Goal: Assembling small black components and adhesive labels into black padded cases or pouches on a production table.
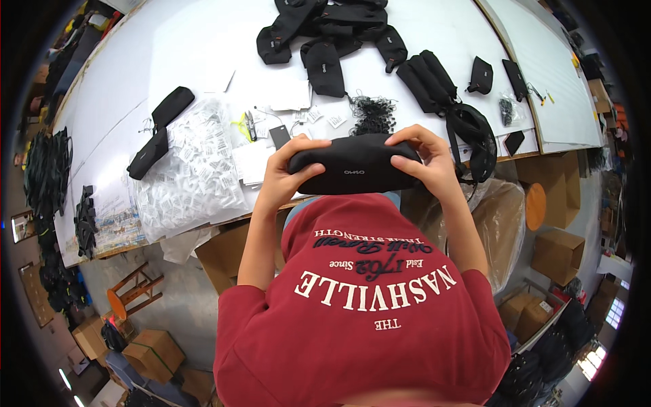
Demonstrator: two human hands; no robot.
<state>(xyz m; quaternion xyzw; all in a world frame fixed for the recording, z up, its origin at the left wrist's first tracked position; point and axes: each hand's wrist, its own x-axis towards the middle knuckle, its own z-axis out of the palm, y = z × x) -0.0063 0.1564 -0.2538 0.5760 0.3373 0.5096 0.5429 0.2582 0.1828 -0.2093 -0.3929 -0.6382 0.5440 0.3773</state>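
A black, rounded fabric pouch (pixel 356 164) is stretched lengthwise between my two hands, just over the table's near edge. My left hand (pixel 293 166) grips its left end, thumb on the near face and fingers along the top. At the other end my right hand (pixel 426 159) pinches the pouch in the same way. Small pale lettering shows on the side facing me. Just beyond it lies a tangled bunch of thin black cords (pixel 372 115). Near my left hand are a small dark card (pixel 279 136) and yellow-handled snips (pixel 245 126).
A big clear bag of white packets (pixel 193 163) covers the table's left part, with black pouches (pixel 173 106) beside it. More black pouches (pixel 323 66) are heaped at the far middle. A black strapped bag (pixel 472 139) hangs over the edge at right. Cardboard boxes (pixel 558 256) and a stool (pixel 129 295) stand below.
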